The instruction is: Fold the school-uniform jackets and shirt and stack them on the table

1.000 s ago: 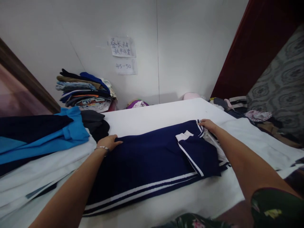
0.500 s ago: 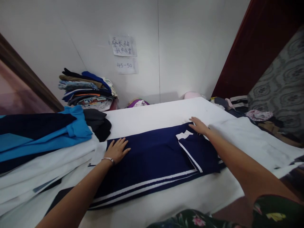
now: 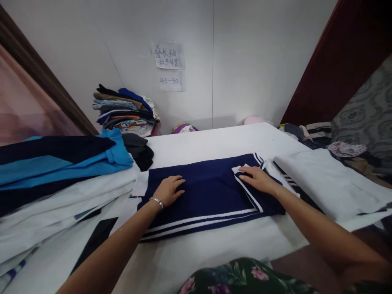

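Observation:
A navy garment (image 3: 205, 188) with white double stripes along its near edge lies folded into a long flat shape. My left hand (image 3: 170, 191) rests on its left part, fingers stretched out and slightly apart. At the right end, a sleeve (image 3: 263, 200) with a white cuff and white edge stripe is folded over on top. Over this sleeve, close to the cuff, lies my right hand (image 3: 257, 179), its fingers extended and flat on the cloth. Neither hand grips the fabric. The right forearm hides part of the garment's right end.
Blue and black clothing (image 3: 92, 159) and white garments (image 3: 76, 204) lie at the left. A stack of folded clothes (image 3: 125, 112) stands by the wall. White folded clothing (image 3: 324, 183) is at the right, with more clothes beyond. Paper signs (image 3: 170, 57) hang on the wall.
My right hand has come off the garment's far right corner and moved nearer onto the folded sleeve. My left hand has shifted rightward on the cloth. The view has turned slightly left.

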`<control>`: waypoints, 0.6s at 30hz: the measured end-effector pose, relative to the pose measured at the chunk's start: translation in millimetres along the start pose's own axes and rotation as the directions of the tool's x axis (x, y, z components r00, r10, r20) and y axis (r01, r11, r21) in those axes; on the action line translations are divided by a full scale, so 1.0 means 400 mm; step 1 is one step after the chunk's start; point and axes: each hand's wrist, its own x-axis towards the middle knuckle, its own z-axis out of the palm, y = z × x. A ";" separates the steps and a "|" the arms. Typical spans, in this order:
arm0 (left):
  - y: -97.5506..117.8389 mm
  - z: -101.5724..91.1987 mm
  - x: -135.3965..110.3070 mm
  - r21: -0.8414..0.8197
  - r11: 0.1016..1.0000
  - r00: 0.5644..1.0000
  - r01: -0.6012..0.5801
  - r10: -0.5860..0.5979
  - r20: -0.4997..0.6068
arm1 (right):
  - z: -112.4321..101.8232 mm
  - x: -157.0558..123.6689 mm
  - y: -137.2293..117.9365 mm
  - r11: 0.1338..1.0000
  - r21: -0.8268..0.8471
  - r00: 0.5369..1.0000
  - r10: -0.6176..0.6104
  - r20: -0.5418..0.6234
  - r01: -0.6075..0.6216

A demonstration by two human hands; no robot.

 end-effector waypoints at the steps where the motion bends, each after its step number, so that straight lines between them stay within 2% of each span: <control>1: 0.013 0.001 0.004 0.018 1.000 1.000 0.001 -0.001 0.010 | 0.013 -0.028 -0.020 0.999 -0.035 0.999 -0.038 0.021 0.039; 3: 0.034 0.006 0.014 0.055 0.998 0.999 0.002 -0.003 0.033 | 0.039 -0.078 -0.042 0.992 -0.115 0.996 -0.051 0.074 0.059; 6: 0.056 0.017 0.025 0.103 0.995 0.999 0.003 -0.009 0.051 | 0.069 -0.119 -0.039 0.967 -0.253 0.994 0.022 0.104 0.005; 10: 0.072 0.017 0.028 0.133 0.989 0.996 0.057 -0.065 0.056 | 0.070 -0.122 -0.021 0.913 -0.404 0.997 0.073 0.017 -0.060; 12: 0.074 0.005 0.022 0.150 0.985 0.995 0.083 -0.091 0.050 | 0.058 -0.121 -0.018 0.903 -0.427 0.998 0.051 -0.026 -0.057; 15: 0.072 -0.016 0.002 0.150 0.984 0.995 0.096 -0.092 -0.032 | 0.046 -0.135 -0.020 0.894 -0.447 0.994 -0.011 -0.106 -0.038; 18: 0.067 -0.012 -0.029 0.114 0.992 0.998 0.055 -0.051 -0.038 | 0.057 -0.165 -0.022 0.877 -0.480 0.995 -0.035 -0.089 -0.013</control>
